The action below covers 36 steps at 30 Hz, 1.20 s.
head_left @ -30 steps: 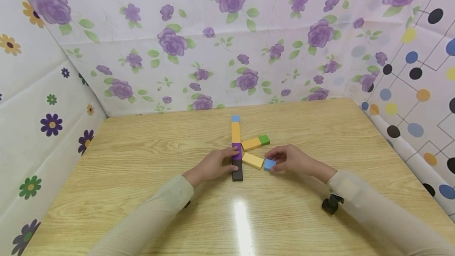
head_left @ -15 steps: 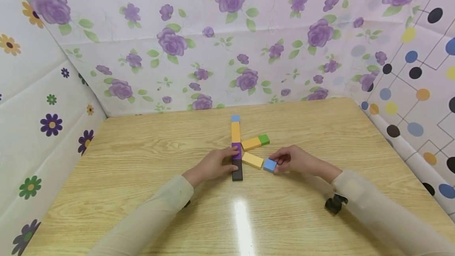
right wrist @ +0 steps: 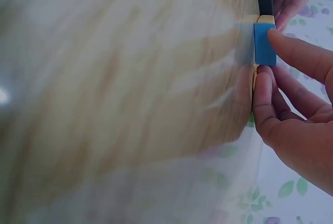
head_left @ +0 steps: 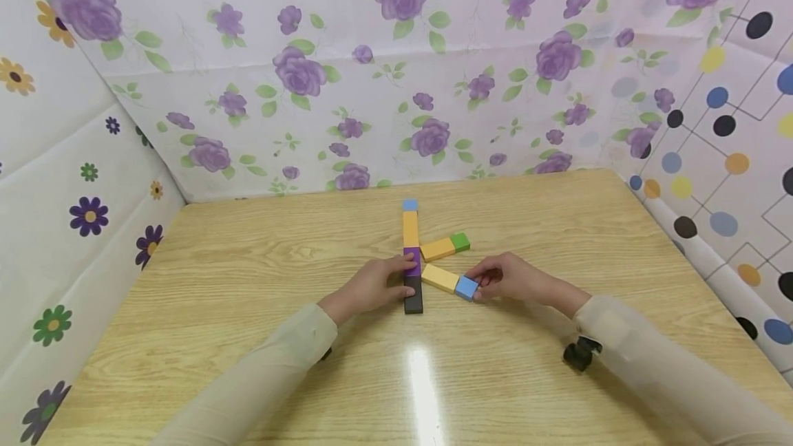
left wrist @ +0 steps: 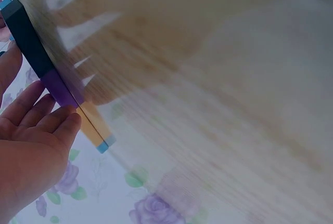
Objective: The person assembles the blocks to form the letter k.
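Note:
In the head view a straight row of blocks runs away from me: a black block point(head_left: 413, 300), a purple block point(head_left: 410, 271), an orange block point(head_left: 410, 229) and a small blue block point(head_left: 410, 205) at the far end. My left hand point(head_left: 370, 286) rests on the purple and black blocks, its fingers fairly straight in the left wrist view. My right hand point(head_left: 511, 281) pinches another blue block point(right wrist: 264, 47) between thumb and fingers. That block meets the outer end of a pale yellow block point(head_left: 440, 279), which slants away from the row.
A second orange block point(head_left: 438, 249) with a green block point(head_left: 460, 242) at its end slants from the row's right side. All lie on a wood-grain table point(head_left: 279, 246). Flowered cloth point(head_left: 347, 88) rises behind it, and patterned cloths stand left and right.
The blue block in my right hand first shifted slightly right and turned, then moved left against the yellow block, closing the small gap. My left hand stays in place.

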Motion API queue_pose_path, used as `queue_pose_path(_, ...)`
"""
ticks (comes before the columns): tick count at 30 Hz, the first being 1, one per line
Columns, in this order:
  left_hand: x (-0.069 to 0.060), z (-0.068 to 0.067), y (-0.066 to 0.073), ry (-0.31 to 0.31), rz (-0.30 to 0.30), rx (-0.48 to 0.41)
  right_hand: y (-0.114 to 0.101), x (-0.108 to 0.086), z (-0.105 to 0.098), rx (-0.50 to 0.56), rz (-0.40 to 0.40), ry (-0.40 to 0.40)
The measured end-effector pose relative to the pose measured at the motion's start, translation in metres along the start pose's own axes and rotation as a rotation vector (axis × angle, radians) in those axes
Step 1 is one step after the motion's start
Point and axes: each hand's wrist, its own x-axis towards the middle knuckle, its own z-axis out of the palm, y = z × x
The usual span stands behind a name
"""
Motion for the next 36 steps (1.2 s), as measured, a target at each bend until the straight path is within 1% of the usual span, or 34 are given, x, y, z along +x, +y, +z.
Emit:
queue_pose_path(5, -0.0006, -0.0005, 0.0005, 0.001, 0.008, -0.003, -0.0019, -0.0005, 0.0009, 0.011, 0.004, 0.003)
queue_pose_path(12, 0.001, 0.0005, -0.0029, -0.004, 0.015, 0.0, -0.0026, 0.0, -0.0008, 0.024, -0.001, -0.016)
queue_pose_path(15, 0.0013, 0.0007, -0.0036, -0.009, 0.011, 0.003, -0.0019, 0.0004, -0.0017, 0.022, -0.01, -0.021)
queue_pose_path(21, 0.0014, 0.0008, -0.0039, 0.001, 0.026, -0.001, -0.0031, 0.0014, -0.0022, 0.012, -0.005, -0.023)
queue_pose_path(28, 0.0016, 0.0014, -0.0044, -0.005, 0.009, 0.002, -0.0037, 0.0016, -0.0022, 0.036, -0.005, -0.031)
queue_pose_path(36, 0.0015, 0.0011, -0.0032, -0.013, 0.005, 0.011, -0.0037, -0.0009, -0.0043, 0.058, -0.014, -0.033)
